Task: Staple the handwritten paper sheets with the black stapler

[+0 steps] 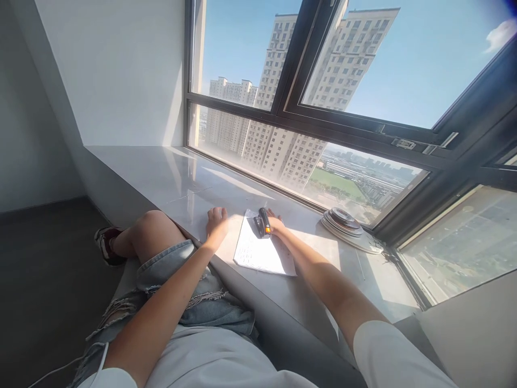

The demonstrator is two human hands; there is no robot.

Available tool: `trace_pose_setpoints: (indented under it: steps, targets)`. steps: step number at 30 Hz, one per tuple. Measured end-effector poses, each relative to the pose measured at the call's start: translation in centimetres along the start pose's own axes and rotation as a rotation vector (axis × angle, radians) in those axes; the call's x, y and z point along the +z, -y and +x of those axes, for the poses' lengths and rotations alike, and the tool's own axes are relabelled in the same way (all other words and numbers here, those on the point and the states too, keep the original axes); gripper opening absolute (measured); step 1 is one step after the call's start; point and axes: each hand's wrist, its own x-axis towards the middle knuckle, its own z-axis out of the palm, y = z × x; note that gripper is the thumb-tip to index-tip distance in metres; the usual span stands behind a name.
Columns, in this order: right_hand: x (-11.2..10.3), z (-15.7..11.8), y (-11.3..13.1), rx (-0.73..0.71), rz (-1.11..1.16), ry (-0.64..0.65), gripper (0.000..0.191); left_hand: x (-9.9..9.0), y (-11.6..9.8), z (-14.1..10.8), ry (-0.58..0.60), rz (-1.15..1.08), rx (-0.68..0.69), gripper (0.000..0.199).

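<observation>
A sheaf of white paper with writing [264,256] lies on the windowsill in front of me, bright in the sun. Over its upper part is a black stapler-like tool with an orange end [264,222]; its exact kind is hard to make out. My right hand [276,223] is at the tool's right side and appears to grip it, with some fingers hidden behind it. To the left of the paper, my left hand [217,220] rests on the sill near its front edge, fingers bent slightly downward and holding nothing visible.
A stack of round discs or plates [343,222] stands at the right by the window frame [355,129]. The pale glossy sill [133,167] runs left to a white wall. My bent knee [155,229] presses near its front edge. A thin white cable [103,361] hangs by my left arm.
</observation>
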Motion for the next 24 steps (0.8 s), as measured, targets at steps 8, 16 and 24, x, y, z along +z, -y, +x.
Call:
trace_pose_setpoints:
  steps: [8, 16, 24]
  targets:
    - [0.6, 3.1, 6.3, -0.094, 0.036, 0.024, 0.076, -0.2, 0.5, 0.1, -0.012, -0.072, -0.098, 0.032]
    - [0.8, -0.8, 3.5, -0.076, 0.016, 0.011, 0.070, -0.7, -0.3, -0.6, 0.043, -0.022, -0.057, 0.034]
    - [1.6, -6.1, -4.1, -0.123, -0.026, -0.054, 0.071, -0.8, -0.6, -0.8, 0.082, 0.197, 0.140, 0.026]
